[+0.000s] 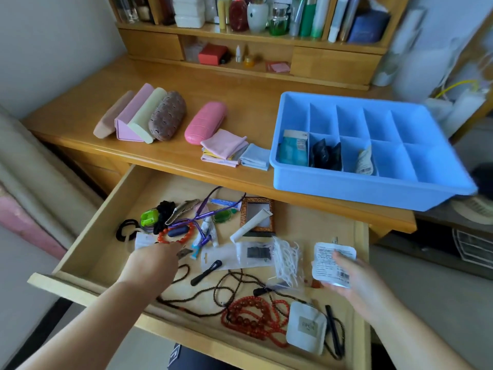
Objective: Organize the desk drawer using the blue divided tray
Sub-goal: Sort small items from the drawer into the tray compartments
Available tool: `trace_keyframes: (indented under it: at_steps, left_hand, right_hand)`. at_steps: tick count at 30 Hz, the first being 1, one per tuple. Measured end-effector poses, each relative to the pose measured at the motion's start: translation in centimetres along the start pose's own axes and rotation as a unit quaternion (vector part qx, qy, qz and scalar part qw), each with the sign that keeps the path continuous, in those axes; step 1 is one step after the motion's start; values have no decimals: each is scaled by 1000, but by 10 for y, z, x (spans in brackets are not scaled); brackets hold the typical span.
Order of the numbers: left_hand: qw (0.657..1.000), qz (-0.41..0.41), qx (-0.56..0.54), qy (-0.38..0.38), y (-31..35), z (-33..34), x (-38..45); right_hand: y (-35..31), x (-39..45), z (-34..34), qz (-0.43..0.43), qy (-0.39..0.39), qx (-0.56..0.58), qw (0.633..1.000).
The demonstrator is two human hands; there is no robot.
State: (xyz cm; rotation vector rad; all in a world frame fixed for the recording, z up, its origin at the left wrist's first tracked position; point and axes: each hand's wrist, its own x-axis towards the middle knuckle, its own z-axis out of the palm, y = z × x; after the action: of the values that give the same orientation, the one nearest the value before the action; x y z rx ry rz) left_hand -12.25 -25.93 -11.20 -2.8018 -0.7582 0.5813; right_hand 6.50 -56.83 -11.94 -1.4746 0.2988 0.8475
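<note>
desk [248, 102] and drawer [106, 217]: honey wood, smooth satin finish. divided tray [373, 182]: matt blue plastic. folded cloths [226, 148]: soft fabric. pink case [205, 122]: glossy, croc-textured. red beads [256, 316]: shiny, probably plastic or glass. white sachet [332, 264]: matt film.
</note>
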Motion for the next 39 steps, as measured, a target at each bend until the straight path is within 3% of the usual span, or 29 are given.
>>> trace_keyframes:
  at_steps: [2, 4, 7, 9, 10, 12, 15, 18, 20, 23, 26, 28, 33, 36, 39]
  left_hand:
    - [999, 36, -19, 4, 28, -9, -6]
    - [989, 99, -111, 8, 70, -16, -14]
    - [937, 242, -250, -33, 143, -24, -24]
    - [923, 277, -251, -95, 187, -22, -28]
    - [931, 284, -199, -115, 204, -22, -30]
    - [951, 271, -87, -120, 226, -19, -31]
    - [959, 235, -76, -138, 237, -12, -31]
    - [944, 181, -208, -181, 225, -6, -29]
    - [909, 126, -357, -177, 207, -4, -29]
    - [850, 61, -504, -138, 174, -5, -27]
    - [767, 1, -631, -118, 148, -16, -26]
    - [737, 8, -673, -60, 133, -35, -17]
    - [719, 133, -677, 90, 97, -111, -11]
    - [726, 155, -646, 178, 94, -172, -1]
    - [728, 154, -612, 268, 119, -228, 24]
  right_hand:
    - [-3, 0, -4, -10, -8, 0, 1000]
    - [-4, 0, -6, -14, -15, -2, 1000]
    - [-4, 0, -7, -10, -21, -12, 1000]
    - [-3, -1, -8, -6, -23, -10, 1000]
    - [-3, -1, -9, -5, -25, -3, 1000]
    - [-4, -2, -11, -5, -37, 11, 999]
    - [-4, -3, -13, -7, -55, 13, 998]
    - [-5, -5, -14, -8, -66, 6, 998]
    - [-4, -4, -16, -5, -69, 14, 998]
    - [-5, -9, -16, 9, -82, 68, 994]
    - [-11, -20, -15, 12, -114, 98, 988]
    - [-32, -27, -15, -27, -132, 74, 988]
    - [-103, -53, -17, -220, -124, -23, 967]
    - [-153, -52, -21, -365, -7, -141, 920]
    - [-183, -27, -24, -428, 112, -208, 873]
